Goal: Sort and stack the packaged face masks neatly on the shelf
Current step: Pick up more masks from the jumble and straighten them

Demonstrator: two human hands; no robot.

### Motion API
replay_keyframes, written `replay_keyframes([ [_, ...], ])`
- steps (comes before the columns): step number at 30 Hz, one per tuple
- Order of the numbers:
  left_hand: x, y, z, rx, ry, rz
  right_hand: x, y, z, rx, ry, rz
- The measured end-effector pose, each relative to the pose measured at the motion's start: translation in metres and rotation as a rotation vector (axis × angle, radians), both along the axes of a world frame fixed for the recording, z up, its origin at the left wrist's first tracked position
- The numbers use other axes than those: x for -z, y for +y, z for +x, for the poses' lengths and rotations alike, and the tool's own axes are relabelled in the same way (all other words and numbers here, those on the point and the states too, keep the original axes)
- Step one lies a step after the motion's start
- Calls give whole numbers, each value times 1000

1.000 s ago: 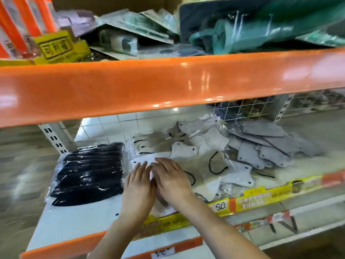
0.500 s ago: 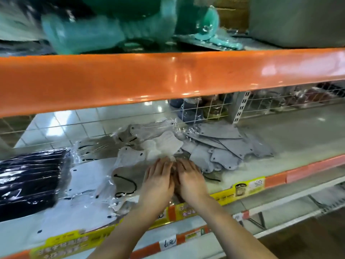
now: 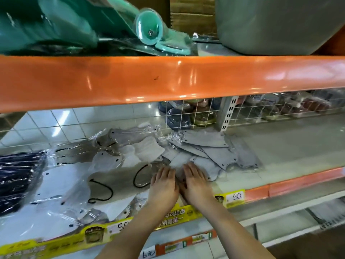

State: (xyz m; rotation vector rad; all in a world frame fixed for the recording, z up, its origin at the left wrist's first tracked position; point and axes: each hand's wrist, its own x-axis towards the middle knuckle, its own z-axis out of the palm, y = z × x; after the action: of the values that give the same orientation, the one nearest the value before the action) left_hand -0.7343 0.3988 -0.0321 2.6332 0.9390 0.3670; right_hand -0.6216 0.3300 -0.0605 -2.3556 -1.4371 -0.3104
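Packaged face masks lie scattered on the middle shelf (image 3: 291, 146). Grey masks (image 3: 207, 148) fan out to the right, and beige masks with black ear loops (image 3: 119, 182) spread to the left. A bundle of black masks (image 3: 16, 176) sits at the far left. My left hand (image 3: 164, 184) and my right hand (image 3: 196, 182) lie side by side, palms down, fingers straight, pressing on the masks near the shelf's front edge. What lies under my palms is hidden.
An orange beam (image 3: 168, 79) of the shelf above crosses the view overhead. A wire grid (image 3: 196, 116) backs the shelf, with more packaged goods behind it. Yellow price strips (image 3: 186, 215) line the front edge. Teal items (image 3: 74, 25) and a grey tub (image 3: 270, 25) sit higher up.
The view has swung right, and both hands have slid right along the shelf from the beige masks toward the grey ones. They stay flat, side by side.
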Motion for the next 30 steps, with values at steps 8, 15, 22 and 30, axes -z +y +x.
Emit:
replay_keyframes([
  [8,12,4,-3,-89,-59,-54,6,7,7,67,-11,-119],
  [15,7,0,-7,-105,-126,-97,0,16,9,95,-93,33],
  [22,5,2,-8,-28,-243,-182,-3,19,11,125,-136,126],
  [30,6,-1,-11,-5,-388,-96,-12,12,5,-9,-74,281],
])
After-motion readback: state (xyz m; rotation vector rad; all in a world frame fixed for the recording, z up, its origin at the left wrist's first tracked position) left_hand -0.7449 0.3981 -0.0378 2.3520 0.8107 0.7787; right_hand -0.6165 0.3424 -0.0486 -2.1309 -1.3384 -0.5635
